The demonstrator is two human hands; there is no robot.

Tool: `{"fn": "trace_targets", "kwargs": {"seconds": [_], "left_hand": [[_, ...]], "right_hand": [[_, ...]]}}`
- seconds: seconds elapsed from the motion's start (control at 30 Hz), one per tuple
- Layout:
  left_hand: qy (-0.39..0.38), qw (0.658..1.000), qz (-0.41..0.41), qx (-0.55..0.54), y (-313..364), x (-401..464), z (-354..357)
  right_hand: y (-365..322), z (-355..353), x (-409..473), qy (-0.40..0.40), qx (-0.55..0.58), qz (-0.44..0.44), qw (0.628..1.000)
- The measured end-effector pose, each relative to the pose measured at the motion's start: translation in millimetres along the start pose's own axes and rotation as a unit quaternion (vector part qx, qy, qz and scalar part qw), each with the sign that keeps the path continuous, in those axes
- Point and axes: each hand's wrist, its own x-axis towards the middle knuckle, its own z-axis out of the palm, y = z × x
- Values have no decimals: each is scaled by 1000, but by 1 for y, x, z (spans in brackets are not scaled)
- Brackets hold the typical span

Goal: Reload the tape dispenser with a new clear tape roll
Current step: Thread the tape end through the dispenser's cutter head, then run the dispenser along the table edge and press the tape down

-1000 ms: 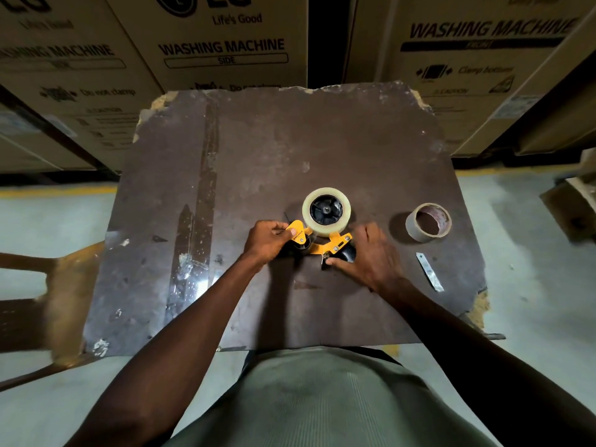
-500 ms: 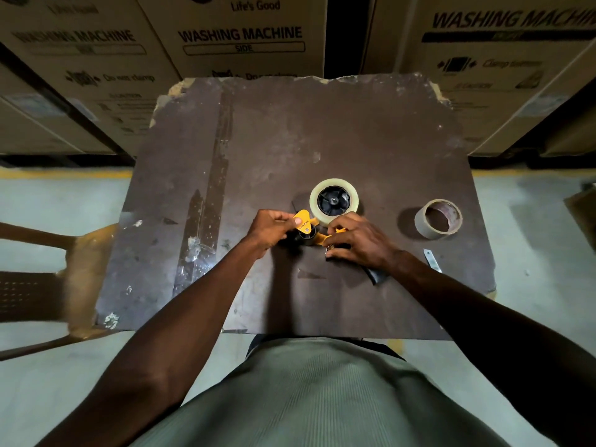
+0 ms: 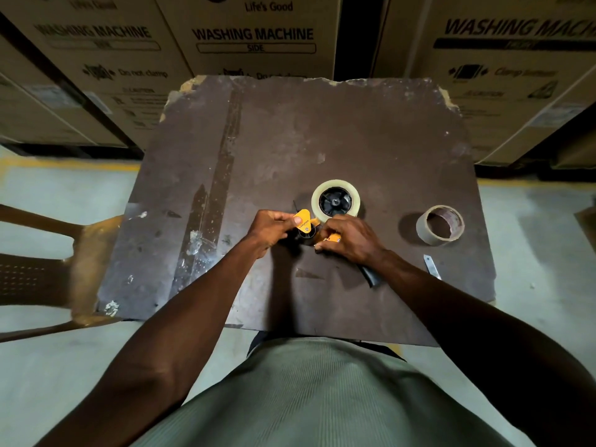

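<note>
A yellow tape dispenser [image 3: 304, 221] lies on its side on the dark brown board [image 3: 290, 140]. A clear tape roll [image 3: 335, 201] sits on its black hub. My left hand [image 3: 269, 228] pinches the dispenser's yellow front plate. My right hand [image 3: 350, 237] covers the yellow frame just below the roll, fingertips pressed at the frame's middle. The black handle [image 3: 371, 275] pokes out under my right wrist. An empty cardboard tape core [image 3: 440, 224] stands to the right, apart from both hands.
A small metal strip [image 3: 431, 266] lies near the board's right edge. A brown plastic chair [image 3: 42, 269] supports the board on the left. Washing machine cartons [image 3: 254, 37] stand close behind. The floor [image 3: 541, 253] is pale concrete.
My right hand has slid from the handle up onto the yellow frame below the roll, uncovering the black handle. My left hand has kept its pinch on the front plate.
</note>
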Motion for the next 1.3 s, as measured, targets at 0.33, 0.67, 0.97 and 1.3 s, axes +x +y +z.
{"fn": "trace_targets", "kwargs": {"seconds": [0.33,0.67,0.97,1.3], "left_hand": [[7,1000,18,17,2,-2,2],[10,999,29,34,2,-1,4],[15,999,16,39,7,-6,5],[92,983,-70,-139,-6,-23,13]], "right_hand": [[0,3,-16,115,-25,48,992],[33,-13,-67,-113,244,322,908],[23,-14,-46,-225,462,394,762],[15,21,-103,-45,431,332,838]]}}
